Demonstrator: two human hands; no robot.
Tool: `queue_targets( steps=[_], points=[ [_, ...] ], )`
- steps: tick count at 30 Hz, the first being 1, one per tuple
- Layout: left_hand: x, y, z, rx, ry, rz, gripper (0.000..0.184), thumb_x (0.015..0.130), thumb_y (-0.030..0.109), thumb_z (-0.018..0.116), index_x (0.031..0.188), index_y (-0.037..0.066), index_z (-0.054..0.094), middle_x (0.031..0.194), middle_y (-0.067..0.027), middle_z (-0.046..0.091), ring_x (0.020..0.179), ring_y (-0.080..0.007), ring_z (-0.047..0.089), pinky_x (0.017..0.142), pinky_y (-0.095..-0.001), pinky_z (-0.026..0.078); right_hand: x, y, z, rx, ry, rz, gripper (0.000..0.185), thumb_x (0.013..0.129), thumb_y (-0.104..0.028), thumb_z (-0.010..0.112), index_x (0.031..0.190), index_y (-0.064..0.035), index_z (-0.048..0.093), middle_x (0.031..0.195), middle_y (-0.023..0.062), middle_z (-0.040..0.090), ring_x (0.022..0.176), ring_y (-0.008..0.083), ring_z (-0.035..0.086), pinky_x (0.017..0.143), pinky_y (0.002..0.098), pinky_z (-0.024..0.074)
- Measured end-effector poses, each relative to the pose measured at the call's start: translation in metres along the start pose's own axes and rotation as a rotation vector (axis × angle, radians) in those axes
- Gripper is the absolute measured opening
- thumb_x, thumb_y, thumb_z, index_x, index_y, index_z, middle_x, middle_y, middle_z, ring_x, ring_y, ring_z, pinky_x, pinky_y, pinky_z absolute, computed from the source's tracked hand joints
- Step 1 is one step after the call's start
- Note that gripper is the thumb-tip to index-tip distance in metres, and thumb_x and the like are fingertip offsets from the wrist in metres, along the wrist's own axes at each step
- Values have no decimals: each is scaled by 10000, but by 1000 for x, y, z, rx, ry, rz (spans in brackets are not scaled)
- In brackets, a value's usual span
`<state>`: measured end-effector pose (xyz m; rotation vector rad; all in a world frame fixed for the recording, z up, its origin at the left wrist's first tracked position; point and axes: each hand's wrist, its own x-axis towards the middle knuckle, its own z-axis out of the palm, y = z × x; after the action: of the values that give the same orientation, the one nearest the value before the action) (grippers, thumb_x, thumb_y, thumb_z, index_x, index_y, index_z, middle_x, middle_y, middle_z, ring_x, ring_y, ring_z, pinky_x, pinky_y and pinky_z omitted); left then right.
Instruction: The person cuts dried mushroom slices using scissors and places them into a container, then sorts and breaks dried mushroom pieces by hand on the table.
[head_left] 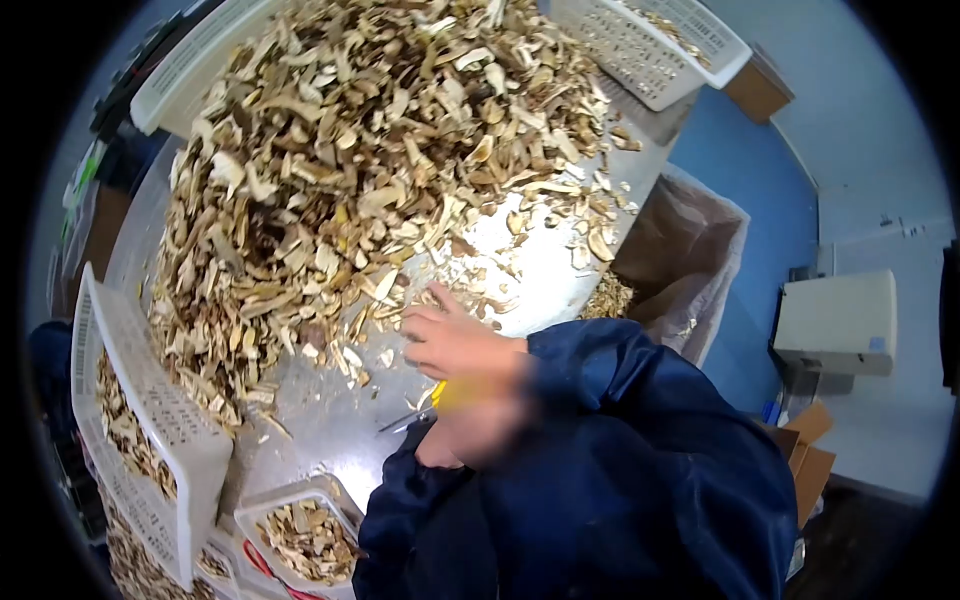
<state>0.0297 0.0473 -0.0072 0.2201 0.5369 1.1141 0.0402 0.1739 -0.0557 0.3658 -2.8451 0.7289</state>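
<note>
My right hand (455,340) reaches in from the right over the metal table (330,400), at the near edge of a large heap of dried mushroom slices (390,150). Its fingers are apart and lie among small loose slices, with nothing visible gripped. My left hand (480,425) is just below it, smeared by blur, so its fingers cannot be made out. A tool with a yellow handle (438,393) and a thin metal blade (402,422) pokes out between the hands, its tip toward the left. Which hand touches it is hidden.
White perforated baskets stand at left (190,430) and top right (670,50), holding slices. A small tub of slices (305,540) sits at bottom left beside a red-handled tool (262,562). A lined bin (690,250) adjoins the table's right edge. A beige box (838,322) is farther right.
</note>
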Motion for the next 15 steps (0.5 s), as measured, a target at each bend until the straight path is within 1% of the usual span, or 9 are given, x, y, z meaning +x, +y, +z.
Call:
queue_targets(
  steps=[1, 4, 6, 9, 10, 12, 14, 15],
  points=[
    [-1, -2, 0, 3, 34, 7, 223, 931, 220, 514, 951, 3, 565, 621, -12, 444, 450, -64, 350, 393, -198, 241, -9, 8, -8, -21, 50, 37, 144, 743, -208, 650, 774, -125, 537, 1032, 74, 517, 1160, 273, 447, 1037, 640, 197],
    [-7, -4, -1, 10, 137, 44, 221, 932, 220, 511, 946, 5, 561, 610, -3, 426, 443, -56, 334, 388, -193, 226, -47, 25, -37, -160, 155, 148, 108, 766, -177, 615, 795, -101, 545, 956, 66, 508, 1070, 250, 490, 1030, 624, 225],
    [-5, -4, 0, 0, 166, 94, 219, 932, 220, 510, 943, 6, 559, 602, 3, 415, 438, -51, 324, 384, -189, 217, -81, 41, -51, -205, 215, 305, 131, 737, -149, 652, 777, -117, 531, 943, 65, 502, 1059, 259, 514, 1020, 591, 258],
    [14, -3, -11, -143, 53, 244, 223, 935, 237, 509, 1004, 28, 543, 606, -1, 429, 450, -65, 352, 385, -196, 256, -143, 63, -78, -384, 371, 516, 129, 740, -132, 664, 781, -91, 549, 951, 71, 540, 1025, 254, 529, 1002, 513, 302],
    [22, -5, -17, -248, 72, 236, 238, 935, 249, 514, 1028, 31, 535, 622, 2, 427, 451, -70, 348, 381, -202, 260, -162, 66, -89, -463, 406, 591, 127, 743, -131, 668, 786, -81, 560, 959, 71, 556, 1019, 256, 531, 996, 492, 312],
    [39, -7, -27, -460, 110, 209, 275, 935, 273, 522, 1076, 37, 520, 656, 8, 424, 453, -79, 339, 373, -213, 268, -199, 74, -102, -560, 467, 700, 136, 766, -184, 655, 797, -76, 578, 961, 63, 560, 1015, 251, 522, 1003, 500, 296],
    [46, -2, -25, -543, 132, 277, 211, 943, 235, 487, 1063, 61, 495, 674, 15, 421, 520, -94, 376, 453, -234, 323, -215, 75, -112, -613, 503, 843, 122, 777, -177, 654, 827, -81, 600, 964, 51, 578, 1009, 251, 531, 1016, 504, 276],
    [49, 1, -23, -586, 145, 313, 180, 947, 216, 469, 1056, 73, 482, 683, 18, 419, 553, -102, 394, 493, -244, 351, -214, 75, -120, -641, 536, 820, 102, 783, -155, 646, 831, -73, 608, 915, 61, 584, 961, 262, 551, 955, 442, 362]
  ],
)
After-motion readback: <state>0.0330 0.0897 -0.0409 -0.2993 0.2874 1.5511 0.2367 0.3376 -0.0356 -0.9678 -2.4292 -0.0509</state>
